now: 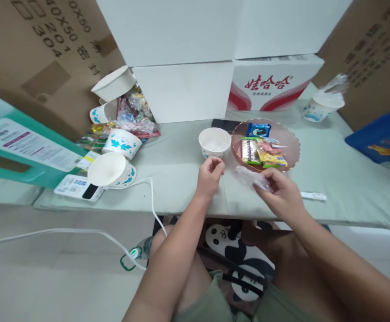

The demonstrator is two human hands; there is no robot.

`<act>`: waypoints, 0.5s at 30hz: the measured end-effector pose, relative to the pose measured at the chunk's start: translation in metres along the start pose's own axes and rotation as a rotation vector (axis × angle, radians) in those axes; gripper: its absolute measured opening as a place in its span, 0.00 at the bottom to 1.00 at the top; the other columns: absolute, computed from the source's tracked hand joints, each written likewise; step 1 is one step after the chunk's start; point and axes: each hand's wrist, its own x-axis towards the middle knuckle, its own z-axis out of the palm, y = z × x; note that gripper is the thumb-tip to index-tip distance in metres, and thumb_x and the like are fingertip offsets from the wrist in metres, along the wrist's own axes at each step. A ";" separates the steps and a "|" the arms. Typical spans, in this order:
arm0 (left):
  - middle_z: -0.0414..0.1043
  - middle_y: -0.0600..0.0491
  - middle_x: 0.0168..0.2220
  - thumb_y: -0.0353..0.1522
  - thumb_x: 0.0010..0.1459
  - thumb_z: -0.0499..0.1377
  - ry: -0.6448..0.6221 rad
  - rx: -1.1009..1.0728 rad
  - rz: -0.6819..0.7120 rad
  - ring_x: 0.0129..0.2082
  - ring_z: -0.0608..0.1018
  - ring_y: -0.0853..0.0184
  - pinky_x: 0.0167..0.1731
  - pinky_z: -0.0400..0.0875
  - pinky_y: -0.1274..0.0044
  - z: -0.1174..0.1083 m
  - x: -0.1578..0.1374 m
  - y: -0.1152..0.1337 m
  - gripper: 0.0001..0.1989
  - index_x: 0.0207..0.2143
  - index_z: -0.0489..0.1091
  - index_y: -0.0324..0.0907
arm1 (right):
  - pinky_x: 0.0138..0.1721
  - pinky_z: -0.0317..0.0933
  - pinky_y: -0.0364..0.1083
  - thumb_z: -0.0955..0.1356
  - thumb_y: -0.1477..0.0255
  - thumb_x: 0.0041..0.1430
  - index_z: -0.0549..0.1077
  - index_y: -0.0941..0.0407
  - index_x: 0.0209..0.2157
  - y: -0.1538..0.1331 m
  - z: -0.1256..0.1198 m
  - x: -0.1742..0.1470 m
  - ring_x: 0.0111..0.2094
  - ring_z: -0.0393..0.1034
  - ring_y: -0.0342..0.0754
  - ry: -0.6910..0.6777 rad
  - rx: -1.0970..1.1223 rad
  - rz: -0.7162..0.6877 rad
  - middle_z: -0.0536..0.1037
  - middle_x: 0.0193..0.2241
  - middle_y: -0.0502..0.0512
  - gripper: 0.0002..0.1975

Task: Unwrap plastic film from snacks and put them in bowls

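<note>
My left hand (210,176) is closed, its fingertips pinched together just in front of a white paper cup (214,139). Whatever is between those fingertips, if anything, is hidden. A crumpled piece of clear plastic wrapper (251,177) is gripped between the thumb and fingers of my right hand (280,190). Behind that hand sits a pinkish plate (290,138) with a scalloped gold rim. It bears several small wrapped snacks (264,151), among them a blue packet (258,130). The cup stands upright, touching or close to the plate's left side.
At the left are tipped paper cups (112,170), a pile of wrappers (136,114), a power bank (79,187) with a white cable (153,192), and a green jug (23,138). White boxes (184,94) line the back. A bagged cup (322,106) stands right.
</note>
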 end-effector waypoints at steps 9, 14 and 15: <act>0.58 0.61 0.17 0.32 0.50 0.57 0.202 -0.117 -0.098 0.18 0.60 0.75 0.21 0.52 0.79 -0.024 0.014 0.011 0.06 0.22 0.63 0.42 | 0.37 0.60 0.47 0.64 0.83 0.52 0.77 0.56 0.38 -0.042 0.063 0.161 0.39 0.72 0.52 -0.332 -0.766 -0.312 0.79 0.41 0.60 0.15; 0.58 0.61 0.17 0.31 0.51 0.57 0.218 -0.184 -0.131 0.18 0.59 0.75 0.22 0.52 0.80 -0.027 0.013 0.016 0.06 0.23 0.63 0.42 | 0.34 0.62 0.44 0.72 0.83 0.45 0.76 0.58 0.20 -0.022 0.113 0.199 0.28 0.72 0.46 -0.770 -0.914 -0.180 0.76 0.21 0.52 0.07; 0.58 0.61 0.17 0.31 0.51 0.57 0.221 -0.196 -0.129 0.19 0.59 0.75 0.22 0.52 0.80 -0.027 0.013 0.017 0.06 0.23 0.63 0.42 | 0.33 0.61 0.43 0.72 0.81 0.47 0.74 0.58 0.17 -0.018 0.119 0.200 0.25 0.71 0.44 -0.746 -0.900 -0.189 0.73 0.18 0.50 0.10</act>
